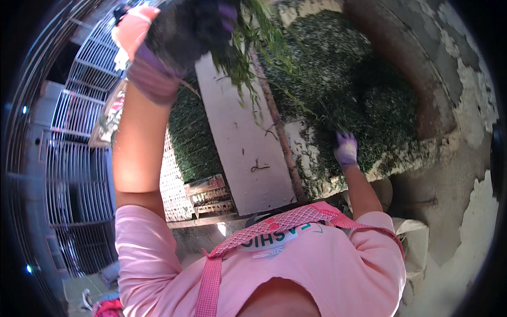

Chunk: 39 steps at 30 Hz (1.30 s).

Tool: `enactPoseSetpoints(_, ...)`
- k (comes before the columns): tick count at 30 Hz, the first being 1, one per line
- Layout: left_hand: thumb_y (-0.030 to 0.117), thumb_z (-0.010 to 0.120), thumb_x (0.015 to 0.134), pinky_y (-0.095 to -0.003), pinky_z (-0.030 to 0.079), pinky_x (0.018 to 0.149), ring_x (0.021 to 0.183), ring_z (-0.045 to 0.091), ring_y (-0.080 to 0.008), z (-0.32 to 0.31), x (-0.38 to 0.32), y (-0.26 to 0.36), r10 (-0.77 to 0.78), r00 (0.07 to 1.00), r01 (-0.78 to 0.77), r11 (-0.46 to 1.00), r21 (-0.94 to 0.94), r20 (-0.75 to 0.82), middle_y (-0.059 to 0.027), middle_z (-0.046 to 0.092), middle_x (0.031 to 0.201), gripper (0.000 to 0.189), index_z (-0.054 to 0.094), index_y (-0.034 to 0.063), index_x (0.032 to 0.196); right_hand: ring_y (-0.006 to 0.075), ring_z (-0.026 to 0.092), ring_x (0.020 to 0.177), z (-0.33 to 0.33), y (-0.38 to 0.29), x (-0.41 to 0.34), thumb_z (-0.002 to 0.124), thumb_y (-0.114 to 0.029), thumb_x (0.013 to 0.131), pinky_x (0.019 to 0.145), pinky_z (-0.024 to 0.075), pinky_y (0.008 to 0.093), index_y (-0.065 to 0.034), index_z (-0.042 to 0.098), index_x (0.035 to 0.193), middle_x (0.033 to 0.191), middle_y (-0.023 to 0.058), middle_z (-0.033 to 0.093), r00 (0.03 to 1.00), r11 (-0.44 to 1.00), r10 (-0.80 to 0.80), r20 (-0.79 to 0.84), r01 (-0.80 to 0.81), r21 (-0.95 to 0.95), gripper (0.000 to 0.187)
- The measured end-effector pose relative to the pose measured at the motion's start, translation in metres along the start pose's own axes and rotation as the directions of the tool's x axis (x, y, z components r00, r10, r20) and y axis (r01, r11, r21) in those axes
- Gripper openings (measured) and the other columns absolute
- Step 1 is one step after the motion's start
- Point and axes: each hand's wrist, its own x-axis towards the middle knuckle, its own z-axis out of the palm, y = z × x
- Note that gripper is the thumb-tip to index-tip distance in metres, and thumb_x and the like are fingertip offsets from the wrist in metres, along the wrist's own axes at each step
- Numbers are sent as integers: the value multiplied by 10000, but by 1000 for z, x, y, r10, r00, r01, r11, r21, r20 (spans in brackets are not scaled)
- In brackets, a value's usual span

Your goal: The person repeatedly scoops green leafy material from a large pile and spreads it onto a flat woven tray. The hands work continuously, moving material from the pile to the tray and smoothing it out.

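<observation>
My left hand (156, 75), in a purple and pink glove, is raised at the upper left and blurred. It grips a bundle of thin green plant strands (241, 59) with a dark, blurred mass at its near end; the strands hang over a long pale board (241, 138). A patch of purple shows at the far side of the dark mass. To the right, my right hand (346, 148), in a purple and white glove, rests at the near edge of a large heap of dark green plants (380, 103). Its fingertips are partly hidden among the strands.
Green strands (194, 138) lie in rows left of the board, beside a white perforated crate (172, 190). A brown rim (431, 91) curves around the heap, against a peeling wall (475, 107). Metal bars (87, 99) stand at the far left. A pale sack (414, 241) is at the lower right.
</observation>
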Motion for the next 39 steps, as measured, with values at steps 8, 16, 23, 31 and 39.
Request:
enactPoseSetpoints(8, 122, 444, 984, -177, 501, 434, 540, 565, -93, -45, -11, 57, 13, 944, -31, 998, 50, 330, -79, 621, 788, 229, 594, -46, 1028, 348, 668, 957, -107, -79, 64, 598, -241, 807, 857, 526, 415, -58, 697, 1054, 1068, 181, 681, 750, 886, 121, 651, 214, -411, 323)
enactPoseSetpoints(16, 334, 627, 925, -200, 434, 441, 492, 536, -55, -20, -190, -105, -562, 782, 600, 796, -79, 269, 5, 598, 636, 228, 681, 113, 915, 224, 506, 1222, -105, -309, -44, 589, -399, 939, 1054, 388, 362, -42, 518, 1322, 1330, 94, 551, 826, -793, -546, -142, -454, 406, 528)
enactPoseSetpoints(23, 138, 543, 956, -263, 495, 665, 763, 580, -58, -74, -459, -287, -533, 833, 542, 840, -28, 149, 9, 653, 904, 190, 657, 64, 1089, 247, 603, 1044, 81, -284, -141, 576, -226, 944, 918, 497, 411, -74, 605, 1198, 1042, 124, 643, 735, -594, -361, 574, -656, 467, 297)
enactPoseSetpoints(31, 218, 680, 872, -290, 524, 740, 786, 626, -123, -280, -590, -239, -826, 550, 817, 501, 286, -121, -26, 701, 971, 432, 588, 65, 1265, 223, 598, 1028, 128, -447, -167, 612, -183, 922, 874, 495, 379, -53, 457, 1375, 1151, 70, 611, 847, 96, -44, 529, -524, 847, 496)
enactPoseSetpoints(39, 445, 518, 889, -518, 202, 1131, 1380, 318, -345, -186, -615, -366, 4, 638, 767, -91, 635, -770, -94, 335, 1519, 738, 273, 113, 1500, 348, 665, 871, 127, -447, -165, 693, -320, 773, 762, 517, 476, -68, 684, 961, 912, 149, 699, 971, 996, -45, 236, 27, 81, 315)
